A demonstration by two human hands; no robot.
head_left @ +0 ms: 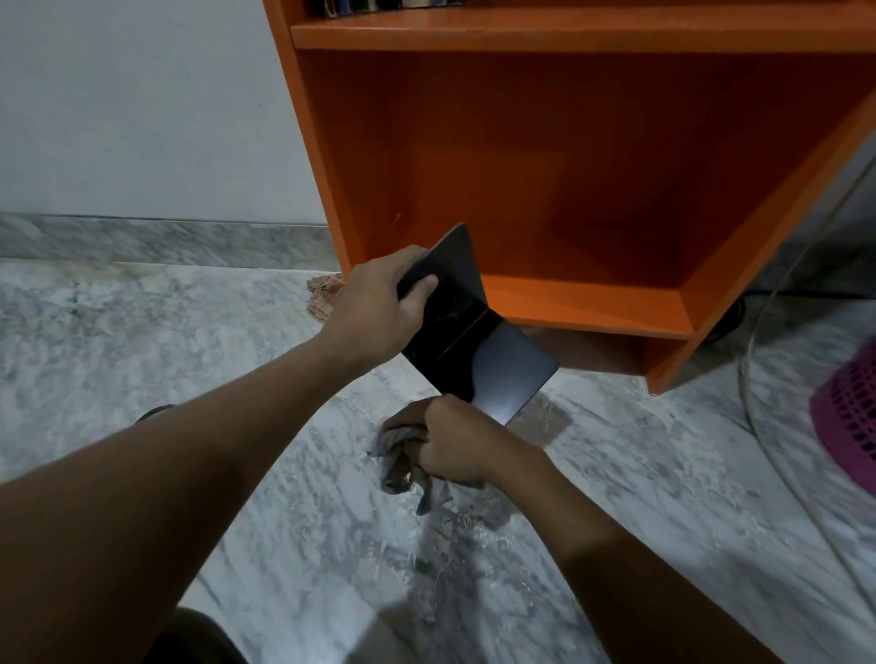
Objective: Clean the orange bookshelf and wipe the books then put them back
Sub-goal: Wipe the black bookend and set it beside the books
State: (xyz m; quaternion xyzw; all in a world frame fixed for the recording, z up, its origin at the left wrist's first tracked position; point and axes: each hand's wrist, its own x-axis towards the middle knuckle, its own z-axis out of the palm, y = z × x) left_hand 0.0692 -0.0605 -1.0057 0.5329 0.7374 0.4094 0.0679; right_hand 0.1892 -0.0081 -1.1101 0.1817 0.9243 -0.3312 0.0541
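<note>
The orange bookshelf (592,156) fills the upper right, and its lower compartment holds nothing. On the shelf above, several book spines (360,5) show at the top edge. My left hand (379,308) grips a thin black book (474,327) in front of the compartment's left corner, thumb on its cover. The book is folded open, its lower cover shining grey. Just below it, my right hand (455,441) is closed on a bunched grey cloth (403,467), touching the book's lower edge.
A checked rag (324,296) lies on the marble floor by the shelf's left foot. A pink plastic basket (848,417) sits at the right edge. A thin cable (777,294) curves along the floor right of the shelf. A white wall stands behind on the left.
</note>
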